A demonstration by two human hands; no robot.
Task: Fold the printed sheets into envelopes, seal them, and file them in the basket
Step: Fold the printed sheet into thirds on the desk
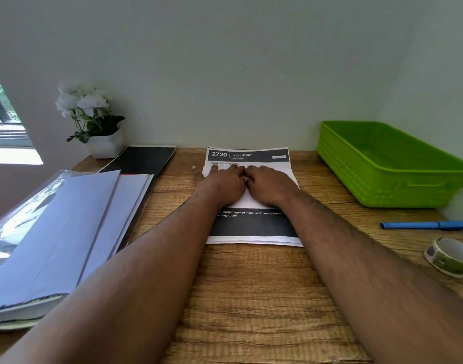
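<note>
Both hands lie flat and side by side on the printed sheets (252, 195) at the middle of the wooden desk (251, 298). The left hand (221, 183) has its fingers stretched forward and pressed down on the paper, its thumb spread out past the left edge of the stack. The right hand (268, 185) rests just beside it, touching it at the knuckles, fingers likewise straight and pressing; neither hand grips anything. The top sheet appears folded up, its white back showing under the hands, while a dark header reading "2720 DESK / STUDY" shows beyond the fingertips and a black band with white text shows near the wrists. A green plastic basket (387, 169) stands at the back right of the desk, well apart from the sheets. Nearer on the right lie a blue pen (425, 225) and a roll of tape (449, 257). On the left, a stack of white envelopes (75, 232) sits on other papers, with a black folder (143, 160) and a white potted flower (93, 122) behind.
</note>
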